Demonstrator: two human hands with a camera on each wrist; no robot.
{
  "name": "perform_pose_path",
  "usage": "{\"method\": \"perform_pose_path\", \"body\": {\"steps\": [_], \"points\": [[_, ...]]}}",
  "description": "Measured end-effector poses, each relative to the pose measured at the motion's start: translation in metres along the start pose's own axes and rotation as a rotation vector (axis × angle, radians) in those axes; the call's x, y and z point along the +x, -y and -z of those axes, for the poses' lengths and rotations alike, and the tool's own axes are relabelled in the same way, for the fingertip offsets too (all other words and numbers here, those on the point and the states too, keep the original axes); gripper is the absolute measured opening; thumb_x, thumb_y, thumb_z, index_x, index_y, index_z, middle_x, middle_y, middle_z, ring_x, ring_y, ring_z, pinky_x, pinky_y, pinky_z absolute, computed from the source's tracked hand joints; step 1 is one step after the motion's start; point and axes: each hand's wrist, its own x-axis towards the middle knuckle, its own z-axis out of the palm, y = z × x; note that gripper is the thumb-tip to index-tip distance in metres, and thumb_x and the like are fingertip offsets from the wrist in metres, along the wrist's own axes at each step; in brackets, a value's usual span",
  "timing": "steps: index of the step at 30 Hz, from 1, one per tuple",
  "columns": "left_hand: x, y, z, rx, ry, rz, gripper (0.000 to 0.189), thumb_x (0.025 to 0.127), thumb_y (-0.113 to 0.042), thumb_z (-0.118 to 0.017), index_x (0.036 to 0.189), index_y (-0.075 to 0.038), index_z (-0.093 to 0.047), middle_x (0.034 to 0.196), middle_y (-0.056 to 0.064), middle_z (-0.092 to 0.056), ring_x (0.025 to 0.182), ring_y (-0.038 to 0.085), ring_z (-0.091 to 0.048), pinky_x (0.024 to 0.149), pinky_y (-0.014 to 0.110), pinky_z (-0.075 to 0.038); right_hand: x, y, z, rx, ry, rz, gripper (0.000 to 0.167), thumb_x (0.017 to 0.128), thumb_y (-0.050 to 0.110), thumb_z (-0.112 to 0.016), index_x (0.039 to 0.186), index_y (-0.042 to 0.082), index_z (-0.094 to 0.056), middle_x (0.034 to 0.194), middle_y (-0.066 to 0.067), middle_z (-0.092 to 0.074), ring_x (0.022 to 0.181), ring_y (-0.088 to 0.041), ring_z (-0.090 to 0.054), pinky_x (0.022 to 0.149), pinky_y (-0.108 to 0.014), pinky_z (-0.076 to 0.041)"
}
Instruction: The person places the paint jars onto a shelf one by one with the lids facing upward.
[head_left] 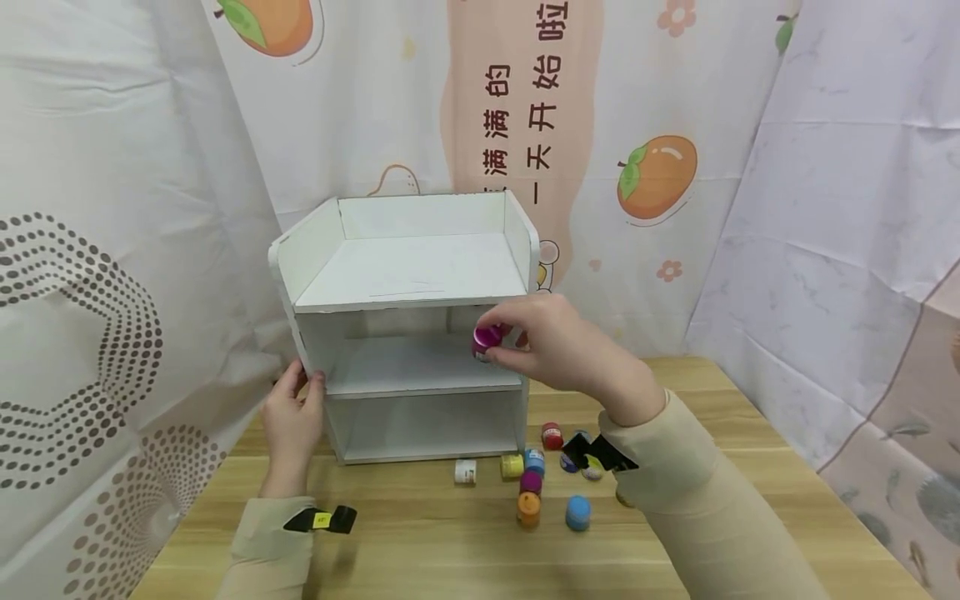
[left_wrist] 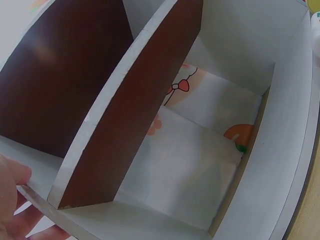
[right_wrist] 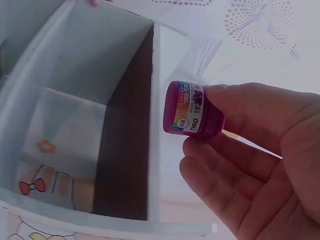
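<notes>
"deli" stands on the purple jar (right_wrist: 187,111); the curtain (head_left: 525,150) reads "满满的" (its lower end hidden) and "一天开始啦".

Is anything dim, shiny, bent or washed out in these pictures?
Head view: the shelf looks dimmer inside than on top; left wrist view: its edges look bowed, probably by the lens, and a dark board carries a faint shine; right wrist view: the curtain looks washed out, but the purple jar shows lettering.
</notes>
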Motion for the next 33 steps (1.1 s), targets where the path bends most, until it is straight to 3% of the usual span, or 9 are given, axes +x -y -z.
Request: {"method": "perform_pose_path", "body": {"steps": [6, 16, 26, 33], "points": [[0.001, 0.000, -0.001, -0.002, 0.005, -0.003, 0.031, 0.097, -0.003, -0.066, 0.128, 0.005, -0.067, 0.121, 0.025, -0.069, 0.111, 0.042, -0.067, 0.074, 0.000, -0.044, 0.019, 0.002, 0.010, -0.058, -0.010, -0.018, 0.015, 0.087, 0.008, -0.081, 0.102, 0.008, -0.077, 0.093, 0.004, -0.073, 0.079, -0.008, -0.065, 0.069, -0.026, -0.059], [0.002, -0.001, -0.002, -0.006, 0.001, -0.022, 0.034, 0.097, -0.003, -0.067, 0.130, 0.004, -0.066, 0.122, 0.025, -0.068, 0.110, 0.042, -0.067, 0.074, 0.000, -0.043, 0.045, -0.003, 0.024, -0.141, -0.034, -0.041, 0.006, 0.092, 0.012, -0.077, 0.097, 0.012, -0.076, 0.090, 0.005, -0.072, 0.090, -0.010, -0.068, 0.081, -0.030, -0.058], [0.002, 0.000, 0.000, 0.001, 0.005, -0.009, 0.033, 0.098, -0.004, -0.066, 0.130, 0.004, -0.066, 0.122, 0.024, -0.068, 0.111, 0.041, -0.067, 0.075, 0.001, -0.044, 0.064, -0.011, 0.025, -0.193, 0.041, -0.178, 0.005, 0.094, 0.013, -0.072, 0.096, 0.013, -0.076, 0.092, 0.003, -0.073, 0.093, -0.015, -0.068, 0.086, -0.033, -0.055], [0.001, 0.002, -0.001, 0.016, -0.017, -0.018, 0.031, 0.096, -0.003, -0.067, 0.127, 0.005, -0.068, 0.119, 0.025, -0.069, 0.107, 0.042, -0.068, 0.073, 0.001, -0.045, 0.068, -0.016, 0.022, -0.231, 0.101, -0.258, 0.006, 0.094, 0.014, -0.069, 0.095, 0.014, -0.075, 0.091, 0.002, -0.070, 0.089, -0.017, -0.063, 0.080, -0.034, -0.053]]}}
